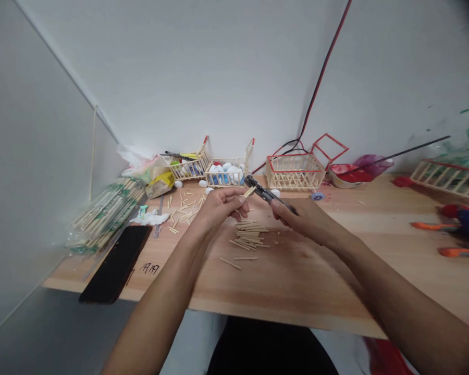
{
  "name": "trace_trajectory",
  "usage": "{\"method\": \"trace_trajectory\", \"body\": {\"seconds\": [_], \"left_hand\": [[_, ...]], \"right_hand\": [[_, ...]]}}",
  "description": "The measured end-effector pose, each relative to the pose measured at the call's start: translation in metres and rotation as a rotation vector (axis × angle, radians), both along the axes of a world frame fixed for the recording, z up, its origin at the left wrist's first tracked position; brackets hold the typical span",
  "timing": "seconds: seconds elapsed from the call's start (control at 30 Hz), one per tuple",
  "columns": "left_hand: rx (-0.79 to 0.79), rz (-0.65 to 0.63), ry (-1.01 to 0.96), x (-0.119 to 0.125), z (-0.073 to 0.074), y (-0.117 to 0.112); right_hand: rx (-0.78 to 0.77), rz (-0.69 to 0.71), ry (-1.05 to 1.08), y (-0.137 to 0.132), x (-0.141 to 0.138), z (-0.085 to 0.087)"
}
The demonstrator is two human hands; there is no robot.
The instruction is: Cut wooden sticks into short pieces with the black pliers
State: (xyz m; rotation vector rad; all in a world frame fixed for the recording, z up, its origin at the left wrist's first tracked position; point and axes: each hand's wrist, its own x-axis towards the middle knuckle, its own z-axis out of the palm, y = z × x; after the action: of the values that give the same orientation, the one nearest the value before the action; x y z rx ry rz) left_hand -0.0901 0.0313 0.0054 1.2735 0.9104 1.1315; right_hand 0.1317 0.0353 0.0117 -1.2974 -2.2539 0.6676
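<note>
My left hand pinches a short wooden stick between thumb and fingers, above the table. Fingers wrapped round it, my right hand holds a dark, slim hand tool whose exact kind I cannot make out. The tool's far end meets or passes just beside the stick; which of the two is unclear. Below both hands lies a pile of short wooden sticks, with a few loose ones nearer me. More cut pieces are scattered to the left of my left hand.
Small stick-built carts line the wall, one trimmed in red. Packaged sticks and a black phone lie at the left. A bowl of red material stands back right, near orange-handled tools. The table's front edge is close.
</note>
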Motion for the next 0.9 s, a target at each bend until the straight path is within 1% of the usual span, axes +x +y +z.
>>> {"method": "trace_trajectory", "body": {"seconds": [0.2,0.3,0.37,0.5,0.6,0.7,0.9], "left_hand": [[0.028,0.013,0.0,0.0003,-0.0028,0.001],[0.025,0.016,-0.017,0.0001,-0.003,0.0014],[0.019,-0.007,-0.043,0.0003,-0.0024,0.0016],[-0.001,-0.106,-0.119,0.0011,-0.0011,0.0014],[-0.018,-0.141,-0.159,0.001,-0.0012,0.0016],[-0.029,-0.141,-0.163,0.0004,-0.001,0.0019],[-0.042,-0.138,-0.133,0.0014,0.0013,0.001]], "right_hand": [[0.128,-0.034,-0.013,0.0025,-0.0009,-0.0046],[0.14,-0.059,0.001,0.0031,-0.002,-0.0073],[0.096,-0.07,0.041,0.0023,-0.0034,-0.0077],[-0.11,-0.059,0.147,0.0006,-0.0047,-0.006],[-0.195,-0.046,0.178,0.002,-0.0026,-0.0061],[-0.221,-0.029,0.189,0.0047,0.0004,-0.008],[-0.185,-0.033,0.125,0.0054,0.001,-0.0086]]}}
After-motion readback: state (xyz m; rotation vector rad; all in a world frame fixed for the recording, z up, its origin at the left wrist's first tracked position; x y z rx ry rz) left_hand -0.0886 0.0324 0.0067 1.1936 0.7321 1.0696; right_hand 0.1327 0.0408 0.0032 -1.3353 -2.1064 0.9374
